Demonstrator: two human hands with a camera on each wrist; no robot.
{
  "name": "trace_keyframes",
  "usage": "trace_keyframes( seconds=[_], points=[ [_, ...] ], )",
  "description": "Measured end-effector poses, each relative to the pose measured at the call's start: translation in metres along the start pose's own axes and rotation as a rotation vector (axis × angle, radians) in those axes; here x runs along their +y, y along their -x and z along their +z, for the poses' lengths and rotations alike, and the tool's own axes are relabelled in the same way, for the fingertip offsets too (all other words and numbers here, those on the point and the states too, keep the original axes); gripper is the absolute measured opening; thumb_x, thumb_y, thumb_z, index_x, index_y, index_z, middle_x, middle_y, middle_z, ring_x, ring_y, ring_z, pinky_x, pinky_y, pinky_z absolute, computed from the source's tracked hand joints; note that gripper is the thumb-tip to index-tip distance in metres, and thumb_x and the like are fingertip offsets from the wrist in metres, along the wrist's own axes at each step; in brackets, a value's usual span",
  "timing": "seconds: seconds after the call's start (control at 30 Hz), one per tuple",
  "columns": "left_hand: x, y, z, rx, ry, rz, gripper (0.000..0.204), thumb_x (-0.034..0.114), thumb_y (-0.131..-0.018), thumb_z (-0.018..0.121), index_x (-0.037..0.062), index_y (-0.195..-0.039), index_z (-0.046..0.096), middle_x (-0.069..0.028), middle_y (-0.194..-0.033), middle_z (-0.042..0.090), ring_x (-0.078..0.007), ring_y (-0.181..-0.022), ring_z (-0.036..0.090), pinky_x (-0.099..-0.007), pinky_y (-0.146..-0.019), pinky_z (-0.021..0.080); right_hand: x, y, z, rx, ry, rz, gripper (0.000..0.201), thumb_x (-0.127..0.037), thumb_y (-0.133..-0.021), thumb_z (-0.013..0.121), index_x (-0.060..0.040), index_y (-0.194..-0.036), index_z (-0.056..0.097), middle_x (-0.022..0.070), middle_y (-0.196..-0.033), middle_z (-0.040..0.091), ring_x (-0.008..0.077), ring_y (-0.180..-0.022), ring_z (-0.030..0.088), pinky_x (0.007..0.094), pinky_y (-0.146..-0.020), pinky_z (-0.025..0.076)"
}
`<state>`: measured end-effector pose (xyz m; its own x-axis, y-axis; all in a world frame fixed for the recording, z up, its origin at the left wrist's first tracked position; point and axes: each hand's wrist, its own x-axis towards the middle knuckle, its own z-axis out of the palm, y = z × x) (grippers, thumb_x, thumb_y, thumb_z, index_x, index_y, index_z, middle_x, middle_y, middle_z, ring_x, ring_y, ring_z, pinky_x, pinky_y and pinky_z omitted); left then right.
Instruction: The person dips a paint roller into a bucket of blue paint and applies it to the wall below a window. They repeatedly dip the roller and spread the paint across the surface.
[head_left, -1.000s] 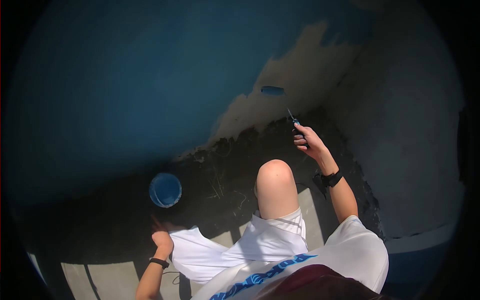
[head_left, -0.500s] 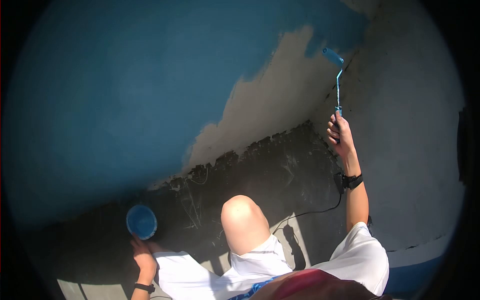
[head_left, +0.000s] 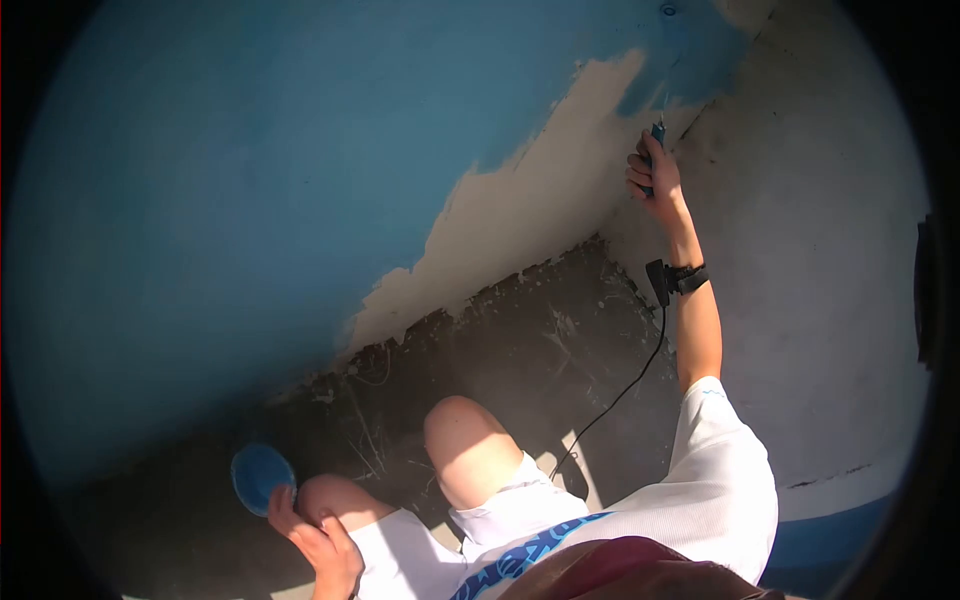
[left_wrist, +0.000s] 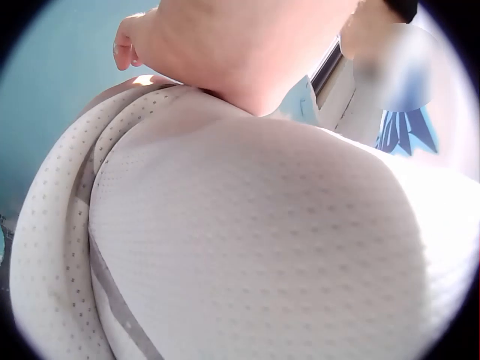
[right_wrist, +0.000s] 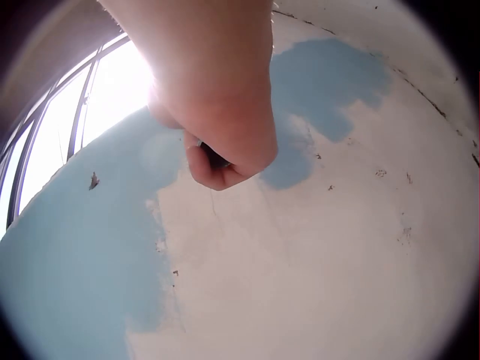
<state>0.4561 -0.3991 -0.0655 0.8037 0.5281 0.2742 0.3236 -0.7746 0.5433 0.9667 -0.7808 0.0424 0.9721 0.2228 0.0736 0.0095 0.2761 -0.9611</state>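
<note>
My right hand (head_left: 657, 178) grips the blue handle (head_left: 658, 133) of a paint roller, raised in front of the wall near the corner. The roller's head is hard to make out against the blue paint. In the right wrist view, curled fingers (right_wrist: 206, 171) wrap the dark handle (right_wrist: 216, 155). My left hand (head_left: 322, 545) lies by the left knee, its fingertips overlapping the rim of a round blue paint bucket (head_left: 260, 478) in the head view. The left wrist view has the hand against white shorts (left_wrist: 255, 240), with loosely bent fingertips (left_wrist: 122, 52) showing.
Blue paint (head_left: 300, 150) covers much of the wall; a bare pale strip (head_left: 500, 220) runs along its lower edge. A grey side wall (head_left: 810, 250) stands at the right. A black cable (head_left: 625, 390) hangs from the right wrist camera over the dark, scuffed floor (head_left: 510, 350).
The right hand moved right, then up with the roller towards the upper blue patch. The bucket shows lower and further left in view, and the left hand's fingers have come to overlap its rim.
</note>
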Motion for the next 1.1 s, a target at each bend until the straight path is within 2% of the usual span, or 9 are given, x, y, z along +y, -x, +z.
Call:
trace_keyframes(
  seconds=[0.07,0.13,0.33,0.47,0.53,0.6,0.8,0.9,1.1],
  points=[
    [-0.008,-0.009,0.023,-0.010,0.052,-0.067,0.050,0.010,-0.085,0.044,-0.0081,-0.129,0.033,-0.0261,-0.136,0.030,-0.0419,-0.126,0.030,-0.0469,-0.107,0.021,0.031,-0.002,0.006,0.015,0.056,0.011,0.033,-0.035,-0.094,0.051,-0.0177,-0.071,0.035,-0.0070,-0.053,0.025,0.0047,-0.041,0.025,0.0243,-0.037,0.021],
    [-0.016,-0.020,0.039,-0.021,0.104,0.072,0.054,0.014,-0.081,0.045,-0.0102,-0.128,0.033,-0.0310,-0.136,0.025,-0.0451,-0.123,0.029,-0.0522,-0.104,0.022,0.068,0.008,0.017,0.054,0.083,0.044,0.034,-0.036,-0.094,0.052,-0.0172,-0.070,0.035,-0.0067,-0.052,0.027,0.0052,-0.041,0.026,0.0243,-0.036,0.022],
    [-0.028,-0.038,0.049,-0.118,0.129,0.124,0.062,0.015,-0.077,0.050,-0.0060,-0.131,0.030,-0.0306,-0.139,0.019,-0.0462,-0.123,0.026,-0.0528,-0.104,0.021,0.133,0.066,0.034,0.104,0.115,0.171,0.036,-0.034,-0.093,0.052,-0.0142,-0.069,0.036,-0.0057,-0.051,0.028,0.0059,-0.039,0.026,0.0248,-0.034,0.022],
    [-0.037,-0.031,0.050,-0.153,0.149,0.162,0.062,0.016,-0.077,0.051,-0.0056,-0.131,0.030,-0.0311,-0.138,0.019,-0.0478,-0.123,0.026,-0.0530,-0.103,0.022,0.094,0.097,0.024,0.100,0.186,0.184,0.037,-0.033,-0.093,0.053,-0.0131,-0.068,0.036,-0.0057,-0.050,0.027,0.0057,-0.037,0.025,0.0240,-0.032,0.019],
    [-0.043,-0.031,0.054,-0.108,0.127,0.177,0.058,0.023,-0.083,0.049,-0.0030,-0.132,0.032,-0.0287,-0.139,0.024,-0.0450,-0.124,0.029,-0.0510,-0.104,0.022,0.064,0.110,0.023,0.158,0.273,0.155,0.037,-0.034,-0.093,0.052,-0.0128,-0.067,0.036,-0.0060,-0.050,0.027,0.0047,-0.037,0.025,0.0223,-0.032,0.018],
    [-0.053,-0.028,0.061,-0.075,0.130,0.169,0.058,0.023,-0.083,0.049,-0.0032,-0.132,0.033,-0.0289,-0.138,0.024,-0.0451,-0.123,0.029,-0.0512,-0.104,0.022,0.038,0.112,0.023,0.135,0.326,0.022,0.040,-0.038,-0.094,0.052,-0.0127,-0.068,0.037,-0.0069,-0.050,0.027,0.0033,-0.037,0.024,0.0206,-0.032,0.017],
    [-0.053,-0.030,0.071,-0.050,0.176,0.176,0.056,0.023,-0.083,0.050,-0.0041,-0.130,0.033,-0.0294,-0.137,0.026,-0.0448,-0.123,0.030,-0.0510,-0.104,0.022,-0.023,0.073,0.042,-0.086,0.067,-0.053,0.046,-0.057,-0.093,0.041,-0.0131,-0.080,0.039,-0.0078,-0.054,0.027,0.0016,-0.039,0.025,0.0187,-0.032,0.019],
    [-0.055,-0.032,0.075,-0.048,0.185,0.182,0.056,0.023,-0.083,0.050,-0.0043,-0.129,0.034,-0.0293,-0.136,0.026,-0.0448,-0.123,0.030,-0.0507,-0.104,0.022,0.007,0.061,0.058,-0.095,0.113,-0.074,0.050,-0.062,-0.091,0.040,-0.0128,-0.080,0.038,-0.0066,-0.055,0.027,0.0046,-0.043,0.025,0.0221,-0.036,0.020],
    [-0.053,-0.031,0.077,-0.043,0.197,0.184,0.055,0.023,-0.084,0.049,-0.0049,-0.129,0.035,-0.0296,-0.136,0.027,-0.0451,-0.122,0.031,-0.0506,-0.104,0.023,0.142,0.104,0.050,0.033,0.229,0.091,0.047,-0.051,-0.096,0.037,-0.0093,-0.076,0.038,-0.0014,-0.052,0.031,0.0085,-0.037,0.029,0.0249,-0.033,0.024]
  ],
)
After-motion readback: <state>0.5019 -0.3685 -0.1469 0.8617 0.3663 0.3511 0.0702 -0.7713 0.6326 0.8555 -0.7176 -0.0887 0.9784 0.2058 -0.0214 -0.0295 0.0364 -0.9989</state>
